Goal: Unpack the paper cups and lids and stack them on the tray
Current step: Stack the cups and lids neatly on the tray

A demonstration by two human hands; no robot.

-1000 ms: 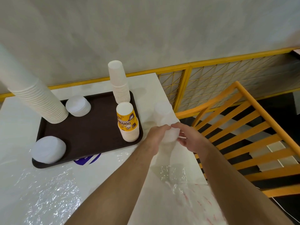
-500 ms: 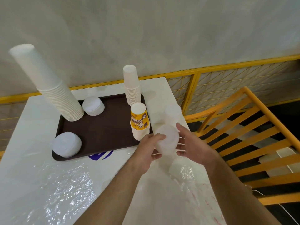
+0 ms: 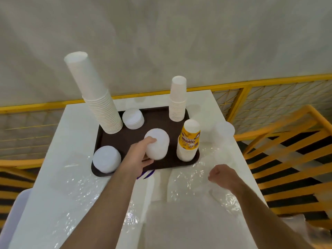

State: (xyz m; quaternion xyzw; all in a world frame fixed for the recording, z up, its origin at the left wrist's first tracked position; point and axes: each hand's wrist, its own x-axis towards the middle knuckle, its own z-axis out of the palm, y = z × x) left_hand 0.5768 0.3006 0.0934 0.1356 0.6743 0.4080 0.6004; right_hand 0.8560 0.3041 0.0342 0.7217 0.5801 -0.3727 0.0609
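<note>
Partly, left hand hides lid stack

a dark brown tray is sitting mid-frame on a glossy white table; white cup stacks are showing upper left, a yellow printed cup is standing right of centre, and yellow railing is running behind.

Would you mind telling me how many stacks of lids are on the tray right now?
3: one at the tray's back beside the tall cups, one at its near-left corner, one mid-tray gripped by the left hand.
</note>
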